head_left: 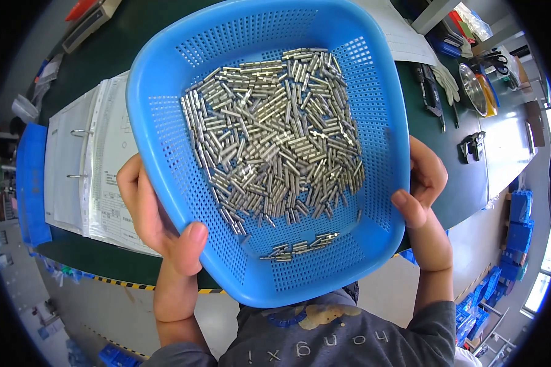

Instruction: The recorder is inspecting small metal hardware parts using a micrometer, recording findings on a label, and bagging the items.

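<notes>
Between both my hands is a blue perforated plastic basket (pixel 269 293), tilted so that its inside shows. Many small silvery metal pins (pixel 275 134) cover its floor, most in a broad layer, with a small cluster near the wall closest to me. My left hand (pixel 162 214) grips the basket's left side, its thumb on the near left rim. On the right side my right hand (pixel 423 180) holds the rim, thumb over the edge and fingers behind it. The outer fingers of each hand are partly hidden by the basket.
An open ring binder (pixel 82 165) with printed sheets lies on the dark green table (pixel 453 189), left of the basket. At the right are a caliper-like tool (pixel 430 92), a white glove (pixel 446 84), a round metal dish (pixel 472 90) and a black clip-like object (pixel 472 147). Blue bins (pixel 519 235) stand beyond.
</notes>
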Demonstrator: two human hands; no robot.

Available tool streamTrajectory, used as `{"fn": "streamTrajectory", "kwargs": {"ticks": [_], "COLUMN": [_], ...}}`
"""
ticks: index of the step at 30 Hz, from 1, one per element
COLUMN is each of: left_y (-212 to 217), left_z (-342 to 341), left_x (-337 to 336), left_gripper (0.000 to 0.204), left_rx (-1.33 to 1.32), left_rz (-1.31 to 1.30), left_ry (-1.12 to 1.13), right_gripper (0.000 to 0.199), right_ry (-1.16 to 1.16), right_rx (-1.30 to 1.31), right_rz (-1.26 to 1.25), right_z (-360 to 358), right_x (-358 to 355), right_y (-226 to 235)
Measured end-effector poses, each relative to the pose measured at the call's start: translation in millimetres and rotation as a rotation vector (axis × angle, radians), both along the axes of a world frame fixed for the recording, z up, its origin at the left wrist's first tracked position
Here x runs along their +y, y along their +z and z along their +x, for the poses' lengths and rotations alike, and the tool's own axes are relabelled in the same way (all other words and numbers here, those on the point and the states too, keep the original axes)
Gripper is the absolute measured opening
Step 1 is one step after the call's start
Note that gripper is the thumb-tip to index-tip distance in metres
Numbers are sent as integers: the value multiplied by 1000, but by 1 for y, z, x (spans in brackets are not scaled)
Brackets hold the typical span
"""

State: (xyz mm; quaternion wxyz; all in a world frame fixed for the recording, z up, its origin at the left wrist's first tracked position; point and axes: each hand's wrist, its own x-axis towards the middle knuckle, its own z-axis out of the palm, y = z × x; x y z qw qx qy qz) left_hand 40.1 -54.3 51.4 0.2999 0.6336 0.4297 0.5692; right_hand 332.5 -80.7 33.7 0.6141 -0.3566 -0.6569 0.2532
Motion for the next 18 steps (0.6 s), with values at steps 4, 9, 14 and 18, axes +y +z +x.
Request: {"fn": "streamTrajectory", "kwargs": {"ticks": [4,9,14,18], "left_y": [0,-1,5,7], "left_z": [-4,-5,-2,-2], "left_x": [-2,-4,-10,-12], "left_gripper": [84,85,90,92], "left_rx": [49,78,82,114], "left_rz": [42,91,40,27], "left_ry": [26,41,88,113], "right_gripper": [59,60,60,60], "right_ry": [-22,-55,-80,-73], "right_rx": [-68,-95,-61,-101], "right_rz": [56,69,104,129], "right_z": [1,2,1,5], "right_x": [0,-3,-5,-5], "right_y": [1,2,-1,2]}}
